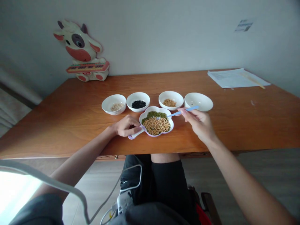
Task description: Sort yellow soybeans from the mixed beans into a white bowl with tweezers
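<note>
A flower-shaped bowl (172,127) with a short handle sits near the table's front edge. Inside it, tan soybeans (156,126) lie in front of green mung beans (150,114). My left hand (127,126) is closed on the bowl's handle at its left. Between the fingers of my right hand (199,122) is a light blue spoon (182,111), its tip down among the beans. Behind stand white bowls: one with pale flakes (116,107), one with black beans (138,104), one with soybeans (169,102), and at the right a nearly bare white bowl (201,101) with a few specks.
A cow-shaped toy piano (85,59) stands at the back left against the wall. White paper sheets (231,78) with a thin stick (256,82) lie at the back right. A pale cable (70,189) crosses over my left arm in the foreground.
</note>
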`<state>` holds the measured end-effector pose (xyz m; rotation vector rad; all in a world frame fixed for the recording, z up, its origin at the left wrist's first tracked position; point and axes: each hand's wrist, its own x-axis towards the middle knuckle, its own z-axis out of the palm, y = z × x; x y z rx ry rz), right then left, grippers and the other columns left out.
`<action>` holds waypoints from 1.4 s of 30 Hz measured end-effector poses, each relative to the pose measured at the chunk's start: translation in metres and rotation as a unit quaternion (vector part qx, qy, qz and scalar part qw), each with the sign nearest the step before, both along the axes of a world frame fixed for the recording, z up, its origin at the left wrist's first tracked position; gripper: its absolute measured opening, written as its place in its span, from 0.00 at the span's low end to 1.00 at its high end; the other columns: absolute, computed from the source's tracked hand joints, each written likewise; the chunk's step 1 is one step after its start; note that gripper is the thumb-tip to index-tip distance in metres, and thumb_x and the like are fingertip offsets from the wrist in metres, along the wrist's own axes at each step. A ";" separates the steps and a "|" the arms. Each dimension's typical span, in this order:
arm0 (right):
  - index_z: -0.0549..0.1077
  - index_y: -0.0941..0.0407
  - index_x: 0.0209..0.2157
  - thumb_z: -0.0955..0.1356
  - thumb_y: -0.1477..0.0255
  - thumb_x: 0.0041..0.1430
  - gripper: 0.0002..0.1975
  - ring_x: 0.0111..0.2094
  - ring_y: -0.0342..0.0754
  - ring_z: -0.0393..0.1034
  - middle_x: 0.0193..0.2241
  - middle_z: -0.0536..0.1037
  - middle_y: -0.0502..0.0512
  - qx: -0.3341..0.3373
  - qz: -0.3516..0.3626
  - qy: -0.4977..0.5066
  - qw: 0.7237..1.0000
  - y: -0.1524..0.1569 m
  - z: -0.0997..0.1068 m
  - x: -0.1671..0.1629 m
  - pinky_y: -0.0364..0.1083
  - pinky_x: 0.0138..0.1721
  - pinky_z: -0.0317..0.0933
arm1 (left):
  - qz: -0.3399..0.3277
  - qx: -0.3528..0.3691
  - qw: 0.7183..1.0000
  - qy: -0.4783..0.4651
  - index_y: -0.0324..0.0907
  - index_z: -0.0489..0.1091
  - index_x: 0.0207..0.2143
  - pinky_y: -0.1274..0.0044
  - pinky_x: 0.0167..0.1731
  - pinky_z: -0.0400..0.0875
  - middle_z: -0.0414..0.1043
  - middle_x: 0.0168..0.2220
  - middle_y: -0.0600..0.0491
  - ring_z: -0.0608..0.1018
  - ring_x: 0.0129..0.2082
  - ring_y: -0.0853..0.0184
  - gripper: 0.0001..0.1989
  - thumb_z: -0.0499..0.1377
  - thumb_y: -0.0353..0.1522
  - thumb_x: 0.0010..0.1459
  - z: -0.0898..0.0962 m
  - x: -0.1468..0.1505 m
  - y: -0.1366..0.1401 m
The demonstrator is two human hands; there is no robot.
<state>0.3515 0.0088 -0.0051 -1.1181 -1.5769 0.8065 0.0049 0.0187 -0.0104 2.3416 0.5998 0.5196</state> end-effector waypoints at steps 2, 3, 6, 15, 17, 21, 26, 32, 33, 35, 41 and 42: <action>0.85 0.53 0.43 0.72 0.52 0.64 0.19 0.29 0.44 0.72 0.33 0.85 0.55 -0.014 0.019 0.009 1.000 0.001 -0.001 0.001 0.44 0.29 0.67 | 0.015 -0.007 1.000 0.000 0.43 0.61 0.17 0.75 0.22 0.57 0.65 0.17 0.54 0.65 0.18 0.71 0.25 0.55 0.37 0.70 0.000 0.000 -0.003; 0.85 0.53 0.42 0.72 0.52 0.63 0.19 0.29 0.44 0.71 0.32 0.85 0.55 -0.020 0.027 0.014 0.999 0.002 -0.001 0.001 0.44 0.29 0.66 | 0.022 -0.011 1.000 -0.002 0.43 0.61 0.17 0.75 0.22 0.57 0.65 0.17 0.54 0.65 0.18 0.71 0.26 0.55 0.38 0.70 0.000 0.001 -0.004; 0.85 0.55 0.42 0.72 0.52 0.63 0.21 0.27 0.43 0.68 0.29 0.84 0.54 -0.035 0.045 0.034 0.998 0.005 -0.004 -0.001 0.45 0.29 0.64 | 0.046 -0.025 0.999 -0.010 0.42 0.62 0.17 0.76 0.22 0.59 0.66 0.16 0.54 0.66 0.17 0.72 0.27 0.53 0.40 0.71 0.001 0.003 -0.008; 0.85 0.54 0.42 0.73 0.52 0.61 0.21 0.28 0.43 0.68 0.30 0.84 0.55 -0.056 0.083 0.070 0.992 0.003 -0.016 -0.005 0.45 0.29 0.62 | 0.112 -0.020 0.993 -0.016 0.42 0.63 0.17 0.76 0.19 0.56 0.65 0.15 0.54 0.64 0.16 0.72 0.29 0.50 0.44 0.72 0.001 0.008 -0.013; 0.85 0.54 0.41 0.73 0.52 0.62 0.20 0.29 0.44 0.69 0.31 0.85 0.55 -0.059 0.088 0.067 0.992 0.001 -0.019 -0.004 0.45 0.30 0.63 | 0.119 -0.018 0.993 -0.013 0.42 0.61 0.17 0.76 0.19 0.56 0.64 0.15 0.54 0.63 0.16 0.72 0.30 0.51 0.45 0.72 0.000 0.008 -0.014; 0.85 0.54 0.41 0.72 0.51 0.62 0.21 0.29 0.44 0.69 0.34 0.85 0.56 -0.057 0.085 0.066 0.993 -0.002 -0.021 -0.002 0.46 0.31 0.64 | 0.135 -0.019 0.991 -0.008 0.43 0.59 0.15 0.76 0.19 0.55 0.63 0.15 0.54 0.62 0.16 0.72 0.32 0.51 0.48 0.71 0.000 0.010 -0.016; 0.86 0.54 0.41 0.71 0.52 0.63 0.21 0.28 0.44 0.69 0.28 0.83 0.54 -0.043 0.078 0.052 0.995 -0.001 -0.016 -0.001 0.45 0.30 0.65 | 0.163 -0.032 0.986 0.013 0.42 0.59 0.16 0.77 0.19 0.55 0.63 0.15 0.54 0.63 0.16 0.72 0.33 0.50 0.51 0.70 0.001 0.013 -0.025; 0.84 0.54 0.44 0.71 0.54 0.66 0.19 0.35 0.47 0.77 0.34 0.85 0.55 0.024 0.035 0.021 0.999 -0.003 -0.016 0.003 0.47 0.34 0.71 | 0.325 -0.011 0.946 0.020 0.41 0.63 0.20 0.76 0.22 0.57 0.66 0.18 0.55 0.64 0.19 0.71 0.31 0.46 0.46 0.75 0.004 0.023 -0.066; 0.84 0.53 0.45 0.71 0.55 0.66 0.18 0.35 0.48 0.77 0.35 0.85 0.56 0.036 0.029 0.010 0.999 -0.004 -0.016 0.003 0.47 0.35 0.71 | 0.356 -0.007 0.935 0.014 0.41 0.65 0.22 0.76 0.24 0.59 0.68 0.19 0.54 0.67 0.21 0.70 0.31 0.42 0.44 0.77 0.003 0.025 -0.075; 0.84 0.53 0.46 0.71 0.58 0.67 0.16 0.33 0.47 0.77 0.36 0.86 0.56 0.061 0.017 -0.017 0.998 -0.008 -0.016 0.002 0.46 0.33 0.70 | 0.428 -0.019 0.904 -0.001 0.41 0.67 0.25 0.76 0.26 0.62 0.71 0.22 0.54 0.71 0.23 0.68 0.31 0.40 0.44 0.78 0.001 0.031 -0.092; 0.84 0.53 0.45 0.70 0.63 0.68 0.12 0.31 0.47 0.76 0.40 0.87 0.57 0.137 -0.029 -0.077 0.987 -0.013 -0.017 -0.005 0.48 0.34 0.71 | 0.438 0.032 0.897 0.043 0.43 0.69 0.33 0.74 0.32 0.66 0.74 0.28 0.53 0.75 0.29 0.64 0.19 0.54 0.46 0.72 -0.001 0.047 -0.111; 0.83 0.53 0.45 0.70 0.64 0.68 0.11 0.31 0.47 0.76 0.40 0.87 0.57 0.147 -0.034 -0.082 0.985 -0.013 -0.017 -0.006 0.48 0.35 0.71 | 0.429 0.038 0.901 0.053 0.43 0.69 0.33 0.74 0.32 0.66 0.74 0.29 0.52 0.75 0.29 0.63 0.18 0.55 0.46 0.71 0.000 0.048 -0.111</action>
